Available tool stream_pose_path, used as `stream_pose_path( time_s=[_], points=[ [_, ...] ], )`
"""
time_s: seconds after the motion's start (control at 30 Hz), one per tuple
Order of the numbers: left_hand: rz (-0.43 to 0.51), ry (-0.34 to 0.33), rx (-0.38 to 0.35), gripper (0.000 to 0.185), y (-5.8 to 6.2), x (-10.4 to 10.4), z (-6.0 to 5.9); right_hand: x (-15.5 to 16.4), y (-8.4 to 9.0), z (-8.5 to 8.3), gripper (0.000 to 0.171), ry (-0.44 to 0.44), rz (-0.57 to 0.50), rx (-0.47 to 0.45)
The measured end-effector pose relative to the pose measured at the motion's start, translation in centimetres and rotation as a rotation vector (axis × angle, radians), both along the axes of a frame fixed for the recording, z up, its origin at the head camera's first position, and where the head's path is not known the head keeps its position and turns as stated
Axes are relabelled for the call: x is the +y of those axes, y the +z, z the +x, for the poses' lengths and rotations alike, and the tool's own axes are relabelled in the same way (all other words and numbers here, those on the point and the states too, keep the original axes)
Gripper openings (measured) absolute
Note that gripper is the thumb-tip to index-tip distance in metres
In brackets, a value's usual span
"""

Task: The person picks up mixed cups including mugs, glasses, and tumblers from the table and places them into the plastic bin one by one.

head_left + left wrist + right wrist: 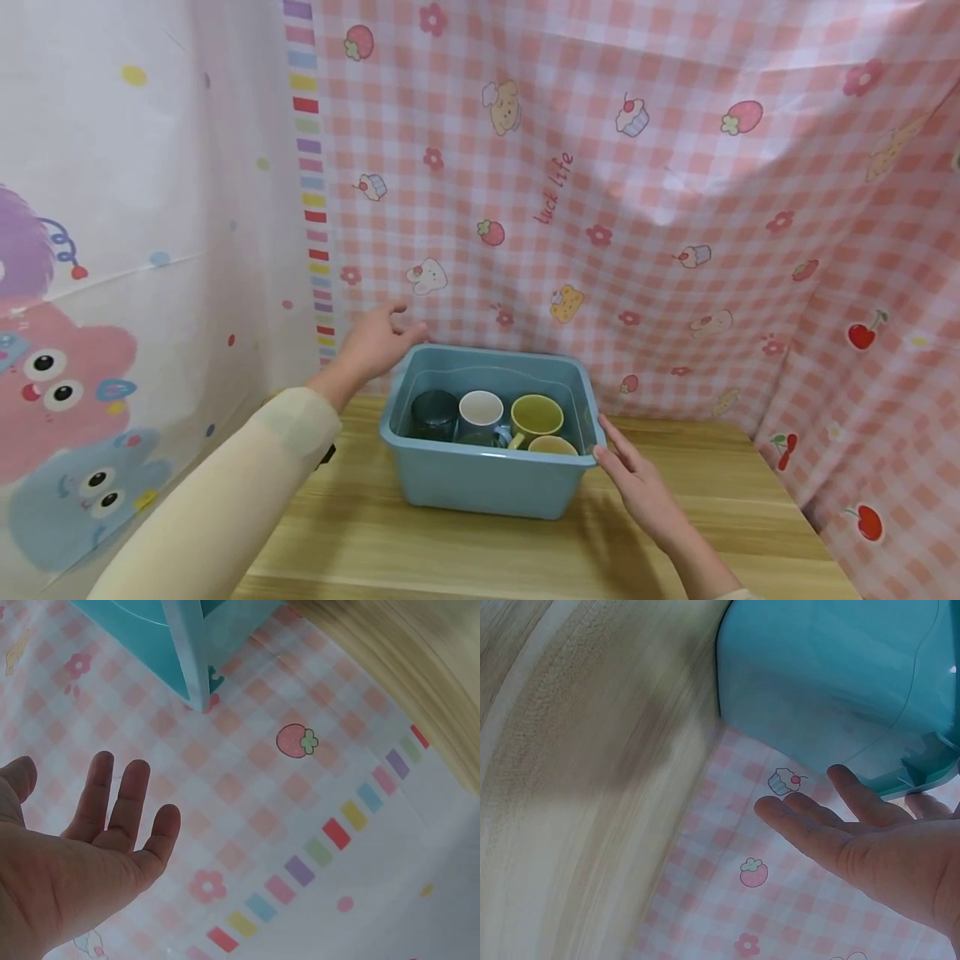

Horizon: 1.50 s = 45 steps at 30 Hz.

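A blue plastic bin (pixel 491 481) stands on the wooden table with several cups inside. Among them are a dark green cup (pixel 434 410), a white cup (pixel 482 408), an olive-yellow mug (pixel 537 413) and a paler yellow cup (pixel 552 447). The bin's front wall hides their lower parts. Just off the bin's back left corner, my left hand (pixel 372 342) hovers with fingers spread loosely, holding nothing; the left wrist view shows a gap to the rim. My right hand (pixel 643 487) touches the rim at the right front corner, its fingers (pixel 802 829) extended.
Behind the bin hangs a pink checked cloth (pixel 570 183) that meets the table's back edge. A white cartoon-print cloth (pixel 150 250) hangs at the left. The wooden tabletop (pixel 450 550) extends in front of the bin and to both sides.
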<state>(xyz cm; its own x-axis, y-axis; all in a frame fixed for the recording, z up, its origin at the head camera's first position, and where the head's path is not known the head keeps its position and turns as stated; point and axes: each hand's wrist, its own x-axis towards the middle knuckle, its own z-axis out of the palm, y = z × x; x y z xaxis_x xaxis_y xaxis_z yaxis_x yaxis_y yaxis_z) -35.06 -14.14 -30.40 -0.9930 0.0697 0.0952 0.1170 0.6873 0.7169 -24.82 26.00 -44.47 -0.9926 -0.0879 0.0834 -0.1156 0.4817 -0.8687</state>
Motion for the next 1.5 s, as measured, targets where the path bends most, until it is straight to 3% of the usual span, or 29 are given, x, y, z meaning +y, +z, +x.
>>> stream_pose_path(
  time_s=[0.23,0.47,0.6,0.7,1.07,1.5],
  points=[
    [-0.06,0.01,0.064,0.074,-0.2,-1.0,0.5,0.0,0.0,0.0,0.064,0.008,-0.002,0.002],
    [-0.278,0.069,0.204,0.071,-1.3,-2.2,0.7,0.2,-0.1,0.0,0.063,0.025,-0.007,0.008],
    [-0.406,0.073,0.315,0.065,-2.0,-3.1,0.7,0.2,-0.2,-0.1,0.063,0.022,-0.011,0.005],
    [-0.471,0.075,0.358,0.063,-2.6,-4.2,1.1,0.1,-0.3,-0.1,0.064,0.016,-0.007,0.004],
    [-0.552,0.079,0.418,0.065,-5.4,-8.3,3.4,0.1,0.0,-0.1,0.063,0.019,0.002,0.012],
    [-0.54,0.105,0.355,0.07,-10.5,-10.4,5.9,0.1,0.1,0.1,0.063,0.014,0.013,0.021]
  ],
)
